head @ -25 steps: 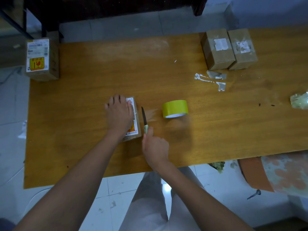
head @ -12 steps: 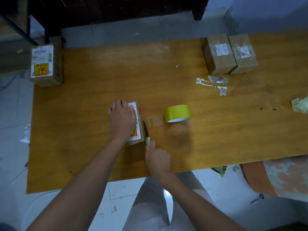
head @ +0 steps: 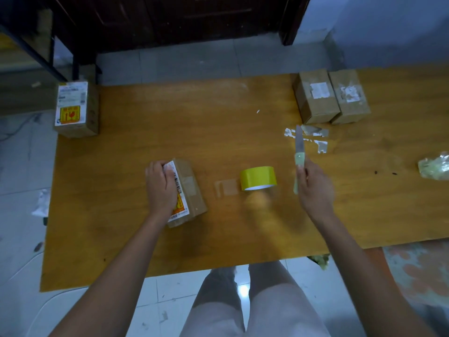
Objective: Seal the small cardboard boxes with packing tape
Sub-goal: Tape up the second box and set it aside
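Note:
My left hand grips a small cardboard box with a white and yellow label, tilted on the wooden table. A strip of clear tape shows on the box's right face. A yellow roll of packing tape stands to the right of the box, with a loose clear tape end stuck flat to the table beside it. My right hand is raised to the right of the roll and holds a small knife with a pale green handle, blade pointing away from me.
Two small cardboard boxes sit side by side at the back right, with torn tape scraps in front of them. Another labelled box stands at the back left corner. A crumpled plastic wad lies at the right edge.
My right hand has lifted the knife away from the box and swung it right, past the tape roll. My left hand has tilted the box, turning its side face up.

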